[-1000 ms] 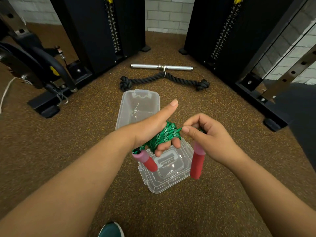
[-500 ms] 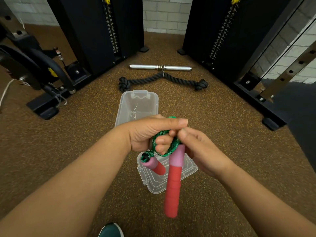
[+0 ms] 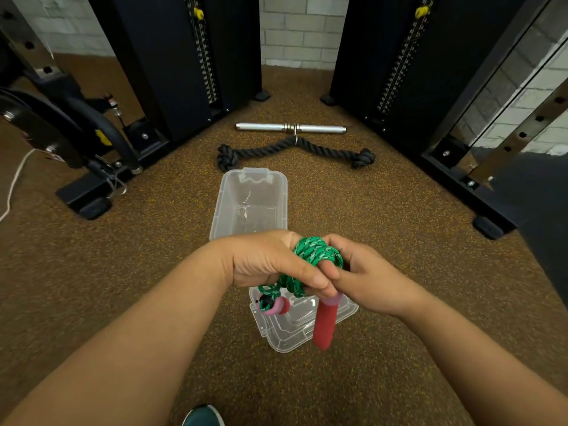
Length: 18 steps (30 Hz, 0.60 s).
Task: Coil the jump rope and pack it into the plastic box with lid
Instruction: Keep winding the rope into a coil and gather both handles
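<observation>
A green braided jump rope is wound into a tight coil between my two hands. My left hand is closed around the coil, thumb across its front. My right hand presses against the coil's right side and grips it too. Two red handles with pink tops hang below: one dangles straight down, the other points toward me. The clear plastic box stands open on the floor just beyond my hands. Its clear lid lies on the floor under the handles.
Brown speckled gym floor all around. A steel bar and a black knotted rope attachment lie beyond the box. Black cable-machine towers stand at left and right, with a machine base on the left. My shoe tip shows at the bottom.
The last stretch of rope was drawn into the coil and my hands closed together around it. The right-hand handle swung inward and now hangs straight down over the lid.
</observation>
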{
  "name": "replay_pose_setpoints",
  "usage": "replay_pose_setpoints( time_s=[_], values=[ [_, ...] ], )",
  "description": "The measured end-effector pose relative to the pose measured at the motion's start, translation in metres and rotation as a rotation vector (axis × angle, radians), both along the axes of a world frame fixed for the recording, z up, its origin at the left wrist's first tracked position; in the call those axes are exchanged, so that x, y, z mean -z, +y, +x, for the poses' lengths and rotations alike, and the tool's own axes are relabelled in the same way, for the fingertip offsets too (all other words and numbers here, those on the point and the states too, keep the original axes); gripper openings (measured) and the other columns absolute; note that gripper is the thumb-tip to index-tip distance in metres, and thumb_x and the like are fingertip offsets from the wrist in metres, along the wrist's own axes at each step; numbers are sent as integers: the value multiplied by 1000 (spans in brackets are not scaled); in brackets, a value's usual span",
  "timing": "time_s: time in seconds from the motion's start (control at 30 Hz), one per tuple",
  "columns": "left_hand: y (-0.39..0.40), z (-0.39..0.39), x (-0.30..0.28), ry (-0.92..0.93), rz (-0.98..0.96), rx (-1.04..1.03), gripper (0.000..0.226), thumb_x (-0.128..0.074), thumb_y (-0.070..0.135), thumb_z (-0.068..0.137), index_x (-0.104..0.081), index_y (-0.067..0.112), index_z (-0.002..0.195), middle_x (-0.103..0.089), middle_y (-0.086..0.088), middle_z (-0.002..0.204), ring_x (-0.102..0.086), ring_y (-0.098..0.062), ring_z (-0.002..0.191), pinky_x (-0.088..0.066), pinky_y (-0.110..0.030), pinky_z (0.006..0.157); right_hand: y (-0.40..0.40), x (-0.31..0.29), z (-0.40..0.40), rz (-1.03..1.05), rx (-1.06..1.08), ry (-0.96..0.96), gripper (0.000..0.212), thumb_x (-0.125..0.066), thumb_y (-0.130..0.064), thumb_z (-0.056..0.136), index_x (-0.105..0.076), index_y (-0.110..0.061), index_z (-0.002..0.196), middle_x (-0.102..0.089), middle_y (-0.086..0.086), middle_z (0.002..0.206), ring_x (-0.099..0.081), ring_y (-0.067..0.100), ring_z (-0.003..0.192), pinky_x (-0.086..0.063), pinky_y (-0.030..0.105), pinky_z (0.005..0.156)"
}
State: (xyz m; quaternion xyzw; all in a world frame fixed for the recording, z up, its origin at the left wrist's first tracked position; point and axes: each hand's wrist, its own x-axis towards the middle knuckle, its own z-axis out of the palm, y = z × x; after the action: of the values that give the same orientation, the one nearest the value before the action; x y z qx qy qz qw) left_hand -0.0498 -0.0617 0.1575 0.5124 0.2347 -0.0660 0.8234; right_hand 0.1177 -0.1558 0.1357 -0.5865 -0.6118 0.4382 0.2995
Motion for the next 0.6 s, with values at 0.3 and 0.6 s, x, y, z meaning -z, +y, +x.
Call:
replay_pose_setpoints(
  time_s=[0.3,0.6],
  values=[
    [8,5,13,80,392,-329,27,-64,-2,83,-61,6,108,-68,-8,97,-65,-12,86,-53,-19,73,0,13,-3,72,259,-60,8,-54,-24,94,-52,-22,102,-63,0,89,-60,14,81,-49,35,71],
    [18,14,7,80,693,-456,29,-57,11,91,-58,22,118,-67,0,105,-64,-11,93,-52,-24,82,22,15,-6,100,332,264,14,-60,-24,91,-55,-22,103,-63,-10,65,-58,5,61,-45,20,61]
  ],
)
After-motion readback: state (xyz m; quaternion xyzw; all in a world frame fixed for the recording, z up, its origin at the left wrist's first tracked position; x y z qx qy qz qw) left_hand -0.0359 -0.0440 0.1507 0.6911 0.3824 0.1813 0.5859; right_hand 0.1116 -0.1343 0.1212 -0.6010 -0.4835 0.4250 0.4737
